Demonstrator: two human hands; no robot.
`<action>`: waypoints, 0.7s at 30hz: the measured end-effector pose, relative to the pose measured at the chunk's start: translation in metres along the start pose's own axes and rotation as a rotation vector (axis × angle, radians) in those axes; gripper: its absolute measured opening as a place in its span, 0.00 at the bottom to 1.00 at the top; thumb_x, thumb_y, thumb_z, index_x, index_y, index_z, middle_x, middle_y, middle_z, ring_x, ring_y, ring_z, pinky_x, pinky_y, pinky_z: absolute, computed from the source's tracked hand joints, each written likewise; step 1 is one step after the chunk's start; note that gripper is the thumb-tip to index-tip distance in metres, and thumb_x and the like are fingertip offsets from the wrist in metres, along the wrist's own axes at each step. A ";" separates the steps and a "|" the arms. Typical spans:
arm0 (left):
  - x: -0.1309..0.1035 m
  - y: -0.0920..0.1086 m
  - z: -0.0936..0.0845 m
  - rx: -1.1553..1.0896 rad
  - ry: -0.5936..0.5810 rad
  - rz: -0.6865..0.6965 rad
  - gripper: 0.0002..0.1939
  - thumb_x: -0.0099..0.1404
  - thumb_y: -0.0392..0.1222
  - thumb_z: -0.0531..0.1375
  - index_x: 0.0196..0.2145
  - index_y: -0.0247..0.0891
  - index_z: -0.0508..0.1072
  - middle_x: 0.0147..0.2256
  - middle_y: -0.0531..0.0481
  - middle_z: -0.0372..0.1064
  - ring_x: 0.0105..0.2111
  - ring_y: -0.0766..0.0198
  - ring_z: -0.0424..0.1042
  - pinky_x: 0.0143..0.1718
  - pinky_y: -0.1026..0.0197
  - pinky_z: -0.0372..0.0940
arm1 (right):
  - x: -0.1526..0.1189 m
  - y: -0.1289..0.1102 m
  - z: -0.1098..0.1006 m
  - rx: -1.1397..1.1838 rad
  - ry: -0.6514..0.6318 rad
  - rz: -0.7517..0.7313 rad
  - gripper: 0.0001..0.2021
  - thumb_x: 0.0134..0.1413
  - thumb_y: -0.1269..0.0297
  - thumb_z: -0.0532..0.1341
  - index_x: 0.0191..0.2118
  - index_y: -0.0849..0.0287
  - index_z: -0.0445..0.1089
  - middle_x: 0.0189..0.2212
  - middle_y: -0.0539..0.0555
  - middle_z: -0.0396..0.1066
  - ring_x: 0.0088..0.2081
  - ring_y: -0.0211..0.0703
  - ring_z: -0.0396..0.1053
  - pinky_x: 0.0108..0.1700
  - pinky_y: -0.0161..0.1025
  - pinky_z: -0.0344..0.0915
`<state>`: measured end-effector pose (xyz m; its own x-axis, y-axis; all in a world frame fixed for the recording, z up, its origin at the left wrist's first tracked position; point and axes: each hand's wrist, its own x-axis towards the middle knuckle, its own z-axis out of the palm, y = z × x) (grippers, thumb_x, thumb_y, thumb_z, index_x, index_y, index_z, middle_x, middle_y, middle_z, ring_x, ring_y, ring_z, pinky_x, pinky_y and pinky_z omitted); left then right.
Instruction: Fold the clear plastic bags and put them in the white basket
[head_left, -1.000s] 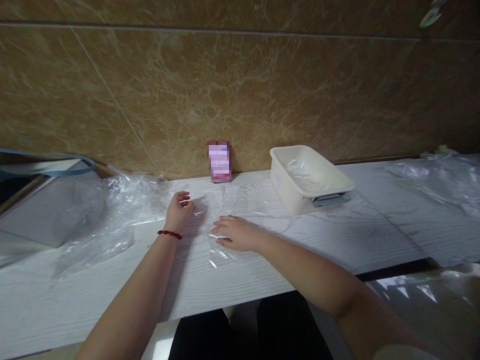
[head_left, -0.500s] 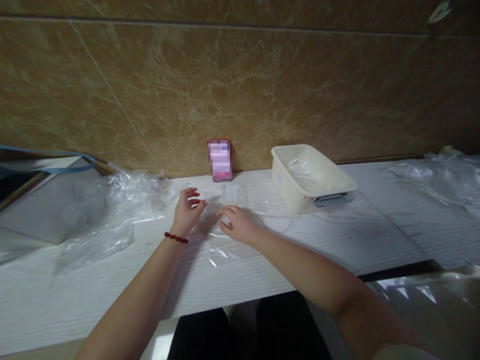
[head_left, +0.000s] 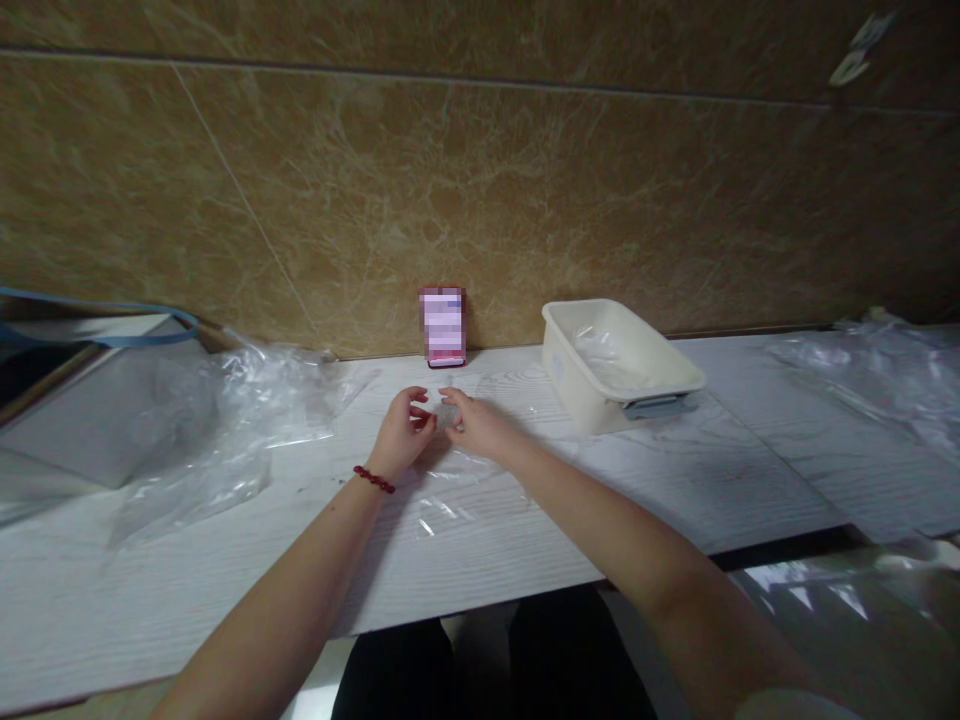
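Observation:
My left hand point(head_left: 405, 430), with a dark red bead bracelet at its wrist, is over the middle of the white wood-grain table point(head_left: 465, 560). Its fingers are curled towards my right hand point(head_left: 476, 425), a narrow gap apart. A small clear or greyish thing shows faintly between the fingertips; whether either hand grips it I cannot make out. Under and in front of the hands lies a clear plastic sheet or bag point(head_left: 442, 512), flat on the table. Just behind the hands a phone point(head_left: 445, 328) in a red case leans upright against the wall.
A cream plastic bin point(head_left: 589, 395) with clear plastic inside stands to the right. Crumpled clear bags point(head_left: 262, 400) lie at the left beside a white box point(head_left: 97, 420). More clear plastic point(head_left: 892, 370) lies at the far right.
My left hand has moved right and slightly away from me, closer to my right hand. The gap between them has narrowed, and the view has shifted slightly.

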<state>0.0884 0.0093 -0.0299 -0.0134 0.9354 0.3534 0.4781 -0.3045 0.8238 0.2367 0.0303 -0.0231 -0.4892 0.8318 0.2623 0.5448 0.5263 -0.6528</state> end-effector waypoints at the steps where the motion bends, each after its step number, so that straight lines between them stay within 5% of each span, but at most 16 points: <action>1: 0.000 0.000 0.001 -0.009 0.002 0.004 0.19 0.51 0.37 0.56 0.41 0.38 0.56 0.39 0.47 0.57 0.29 0.70 0.65 0.29 0.61 0.67 | 0.004 -0.001 0.001 -0.023 -0.023 -0.011 0.29 0.42 0.74 0.58 0.52 0.55 0.51 0.46 0.54 0.64 0.35 0.36 0.65 0.39 0.35 0.60; 6: 0.002 0.000 -0.005 -0.060 -0.012 0.025 0.17 0.52 0.39 0.55 0.39 0.38 0.56 0.39 0.48 0.57 0.31 0.68 0.66 0.30 0.61 0.67 | 0.013 -0.004 0.004 -0.099 -0.053 -0.024 0.23 0.47 0.74 0.54 0.50 0.54 0.55 0.35 0.50 0.69 0.36 0.38 0.65 0.37 0.34 0.59; 10: 0.010 -0.013 -0.033 0.211 0.006 0.132 0.08 0.56 0.41 0.51 0.33 0.37 0.62 0.34 0.48 0.60 0.35 0.64 0.64 0.35 0.59 0.66 | 0.013 0.001 0.004 -0.159 -0.046 -0.110 0.14 0.47 0.76 0.54 0.41 0.58 0.65 0.32 0.51 0.68 0.36 0.37 0.64 0.39 0.34 0.57; 15: 0.014 -0.032 -0.061 0.509 -0.185 0.241 0.09 0.55 0.41 0.51 0.32 0.36 0.67 0.33 0.47 0.65 0.37 0.61 0.64 0.42 0.56 0.61 | 0.012 0.009 0.003 -0.185 -0.043 -0.220 0.09 0.44 0.79 0.54 0.28 0.60 0.68 0.33 0.51 0.65 0.39 0.36 0.61 0.44 0.33 0.55; 21: 0.012 -0.031 -0.058 0.519 -0.306 0.292 0.13 0.56 0.44 0.52 0.36 0.37 0.70 0.35 0.46 0.65 0.37 0.62 0.65 0.42 0.58 0.60 | 0.011 0.017 0.004 -0.197 0.027 -0.152 0.09 0.44 0.79 0.54 0.28 0.59 0.68 0.35 0.51 0.62 0.38 0.35 0.60 0.43 0.32 0.56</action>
<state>0.0226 0.0197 -0.0261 0.3935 0.8600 0.3250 0.7858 -0.4981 0.3666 0.2381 0.0476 -0.0340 -0.5591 0.7435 0.3671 0.5901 0.6678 -0.4537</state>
